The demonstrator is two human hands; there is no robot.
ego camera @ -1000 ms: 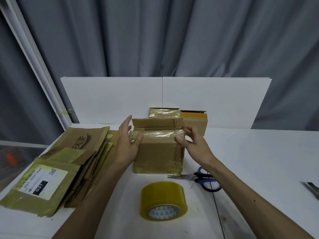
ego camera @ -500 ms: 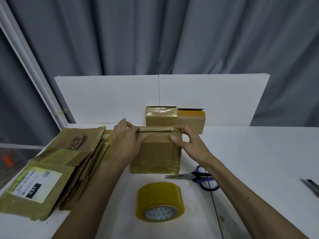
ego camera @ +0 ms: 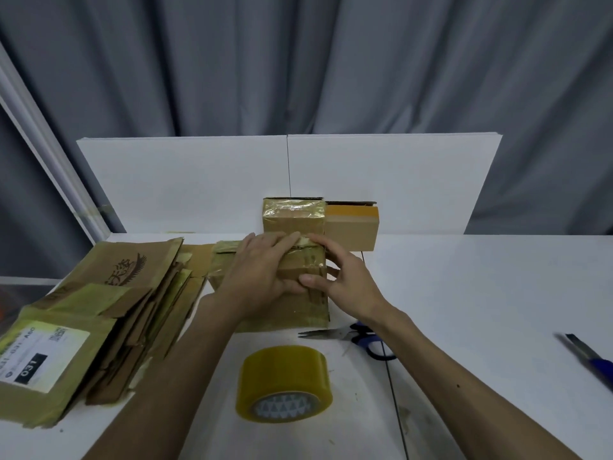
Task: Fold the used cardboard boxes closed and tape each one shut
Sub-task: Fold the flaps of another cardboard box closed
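Observation:
A small brown cardboard box (ego camera: 292, 313) wrapped in old yellowish tape stands mid-table. My left hand (ego camera: 265, 273) lies flat on its top and presses the flaps down. My right hand (ego camera: 348, 280) grips the box's right top edge, thumb at the near edge and curved fingers over the far edge. The top seam is mostly hidden under both hands. A roll of yellowish packing tape (ego camera: 283, 383) lies on the white table (ego camera: 464, 293) in front of the box.
Blue-handled scissors (ego camera: 365, 336) lie just right of the box. A blue utility knife (ego camera: 590, 356) sits at the right edge. Several flattened boxes (ego camera: 83, 327) are stacked at the left. Two closed boxes (ego camera: 293, 217) (ego camera: 353, 227) stand against a white backboard (ego camera: 381, 180).
The upright top flaps have been folded down. My left hand moved from the box's left side onto its top, and my right hand closed over the right top edge.

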